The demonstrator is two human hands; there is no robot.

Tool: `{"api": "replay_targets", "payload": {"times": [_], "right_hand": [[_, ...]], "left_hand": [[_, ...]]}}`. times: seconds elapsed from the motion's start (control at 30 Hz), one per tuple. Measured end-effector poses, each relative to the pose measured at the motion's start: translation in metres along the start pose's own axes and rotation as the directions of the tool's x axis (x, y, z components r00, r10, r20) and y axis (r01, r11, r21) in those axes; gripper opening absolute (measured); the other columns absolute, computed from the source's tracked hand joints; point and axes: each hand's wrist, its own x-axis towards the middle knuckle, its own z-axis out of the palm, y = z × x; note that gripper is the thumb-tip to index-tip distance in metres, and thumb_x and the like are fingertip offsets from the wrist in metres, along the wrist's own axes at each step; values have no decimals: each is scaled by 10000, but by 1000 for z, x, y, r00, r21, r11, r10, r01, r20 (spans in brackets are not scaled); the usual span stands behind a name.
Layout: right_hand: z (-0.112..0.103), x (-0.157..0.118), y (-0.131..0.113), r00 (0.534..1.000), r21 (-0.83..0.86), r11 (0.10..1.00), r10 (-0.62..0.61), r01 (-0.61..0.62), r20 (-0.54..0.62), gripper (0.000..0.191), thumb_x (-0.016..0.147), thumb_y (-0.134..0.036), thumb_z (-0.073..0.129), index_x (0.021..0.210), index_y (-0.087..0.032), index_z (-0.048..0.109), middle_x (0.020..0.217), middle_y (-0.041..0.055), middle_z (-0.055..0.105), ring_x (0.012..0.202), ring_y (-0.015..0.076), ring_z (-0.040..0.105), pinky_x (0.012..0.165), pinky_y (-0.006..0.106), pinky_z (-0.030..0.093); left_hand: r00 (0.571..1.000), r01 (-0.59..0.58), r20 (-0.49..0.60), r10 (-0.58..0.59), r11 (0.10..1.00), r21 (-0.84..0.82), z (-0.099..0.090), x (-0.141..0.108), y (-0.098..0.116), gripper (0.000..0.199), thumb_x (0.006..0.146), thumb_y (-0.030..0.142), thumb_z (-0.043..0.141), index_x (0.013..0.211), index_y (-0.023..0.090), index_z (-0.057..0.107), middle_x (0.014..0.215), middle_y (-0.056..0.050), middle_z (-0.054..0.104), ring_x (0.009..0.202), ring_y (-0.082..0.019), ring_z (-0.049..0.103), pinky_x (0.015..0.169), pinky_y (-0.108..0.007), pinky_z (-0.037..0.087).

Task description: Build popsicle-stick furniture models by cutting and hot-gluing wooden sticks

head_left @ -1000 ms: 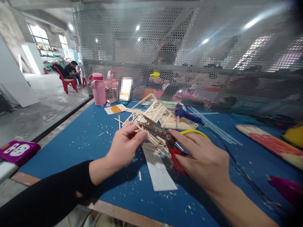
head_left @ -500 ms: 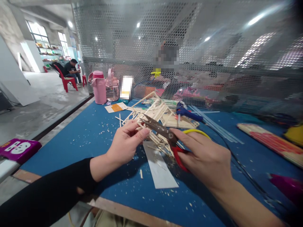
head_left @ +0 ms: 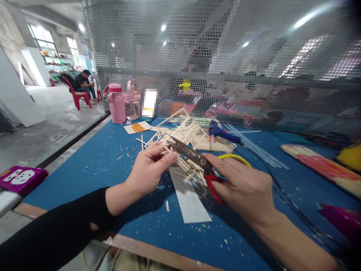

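Note:
My left hand (head_left: 149, 165) pinches a thin wooden stick (head_left: 167, 147) between thumb and forefinger; part of it is hidden by the fingers. My right hand (head_left: 244, 184) grips a pair of scissors (head_left: 191, 153) with one red and one yellow handle loop. The dark blades point left, a little apart, with their tips just above the left thumb by the stick. Behind the hands lies a pile of wooden frames and sticks (head_left: 186, 130). Below the blades, a strip of white paper (head_left: 194, 207) lies on the blue tabletop (head_left: 109, 158), among wood chips.
A blue glue gun (head_left: 222, 133) with a trailing cord lies right of the pile, near clear glue sticks (head_left: 262, 150). A pink flask (head_left: 117, 105) and a clear bottle (head_left: 132, 105) stand at the back left. A perforated metal screen (head_left: 141, 49) rises behind; a person (head_left: 85, 82) sits beyond.
The camera view has shifted slightly. Both hands keep nearly the same pose, with the scissors still beside the stick and their blades slightly apart.

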Motion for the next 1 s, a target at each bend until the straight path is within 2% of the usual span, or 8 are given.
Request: {"api": "replay_targets", "payload": {"times": [0.07, 0.13, 0.2, 0.43, 0.67, 0.8, 1.0], "right_hand": [[0, 1, -2, 1000, -21, 1000, 5, -5, -12, 330, 810, -154, 539, 1104, -183, 686, 737, 17, 707, 620, 145, 624, 525, 255, 399], [0, 2, -5, 999, -38, 999, 2, -3, -33, 302, 814, -152, 540, 1072, -157, 697, 718, 26, 700, 607, 141, 615, 525, 249, 397], [0, 3, -8, 999, -54, 998, 6, -9, -46, 279, 820, -151, 540, 1045, -143, 705, 700, 28, 692, 592, 137, 603, 515, 246, 385], [-2, 9, -18, 996, -98, 993, 58, -64, -63, 277, 793, -147, 565, 1031, -150, 706, 737, 38, 690, 626, 150, 601, 502, 253, 356], [-7, 17, -25, 993, -95, 991, 91, -99, -79, 249, 809, -177, 548, 1009, -168, 697, 680, 29, 620, 618, 164, 552, 528, 271, 365], [-6, 19, -25, 992, -80, 992, 96, -102, -78, 252, 825, -233, 534, 992, -151, 704, 692, 56, 577, 649, 195, 522, 573, 301, 386], [-4, 19, -21, 993, -47, 994, 96, -99, -68, 295, 835, -257, 516, 1026, -128, 699, 737, 86, 563, 683, 219, 519, 597, 324, 404]], "left_hand": [[995, 97, 7, -97, 988, -120, 1, 0, -2, 146, 719, 271, 729, 627, 182, 661, 657, 10, 528, 624, -113, 450, 572, -244, 375], [983, 181, 13, -183, 957, -225, 3, 0, -3, 156, 676, 303, 764, 701, 176, 677, 663, 14, 548, 598, -98, 455, 535, -226, 362], [977, 207, 7, -213, 940, -272, 3, 0, -4, 180, 658, 307, 777, 720, 170, 677, 651, 16, 557, 588, -90, 459, 525, -216, 356], [983, 174, -17, -183, 959, -223, 2, 2, 1, 157, 683, 300, 749, 698, 161, 678, 614, 20, 518, 539, -75, 381, 494, -211, 314], [978, 208, 36, -205, 957, -204, 5, 0, -1, 147, 659, 295, 757, 657, 170, 680, 590, 21, 517, 529, -78, 385, 484, -210, 314], [972, 235, 45, -230, 946, -222, 8, -2, -3, 145, 640, 274, 773, 674, 159, 690, 582, 23, 555, 504, -67, 377, 475, -212, 303], [967, 257, 71, -247, 922, -288, 10, -5, -1, 145, 629, 234, 779, 741, 165, 717, 675, 7, 649, 527, -67, 443, 490, -207, 340]]}}
